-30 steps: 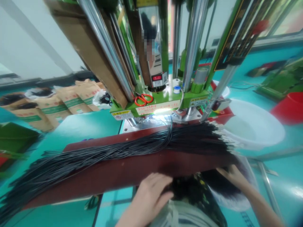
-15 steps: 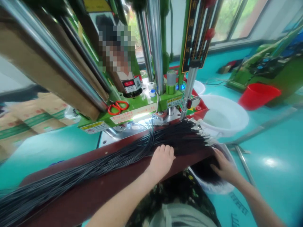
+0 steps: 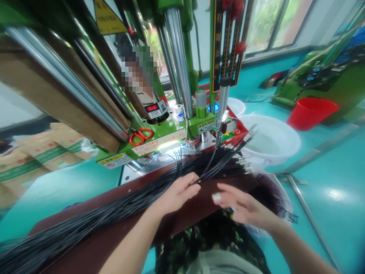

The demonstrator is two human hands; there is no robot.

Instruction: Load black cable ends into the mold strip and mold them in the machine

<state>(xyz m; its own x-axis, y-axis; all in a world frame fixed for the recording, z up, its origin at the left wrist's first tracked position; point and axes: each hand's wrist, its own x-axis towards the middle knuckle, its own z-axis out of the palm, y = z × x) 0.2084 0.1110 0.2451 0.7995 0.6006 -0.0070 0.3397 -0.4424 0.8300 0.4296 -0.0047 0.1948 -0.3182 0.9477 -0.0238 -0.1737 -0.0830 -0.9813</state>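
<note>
My left hand (image 3: 182, 190) is closed around a few black cables (image 3: 213, 167), whose ends stick up to the right above the rest. Beneath them a long bundle of black cables (image 3: 114, 211) lies across the dark red board (image 3: 108, 247), with white connectors (image 3: 242, 163) at its right end. Over the board's front edge, my right hand (image 3: 242, 205) hovers with fingers apart, close to my left hand but not touching the cables. A small white patch (image 3: 216, 197) shows at one of its fingertips; blur hides what it is.
Behind the board stands a green press machine (image 3: 168, 131) with steel columns; orange-handled scissors (image 3: 141, 137) lie on it. A lined bin (image 3: 281, 190) is right of the board, beyond it a white tub (image 3: 273, 140) and a red bucket (image 3: 310, 114). Cardboard-coloured sacks (image 3: 54, 148) are left.
My left hand has moved left and lifted a few cables off the bundle. My right hand has come leftward from the lined bin to the board's front edge.
</note>
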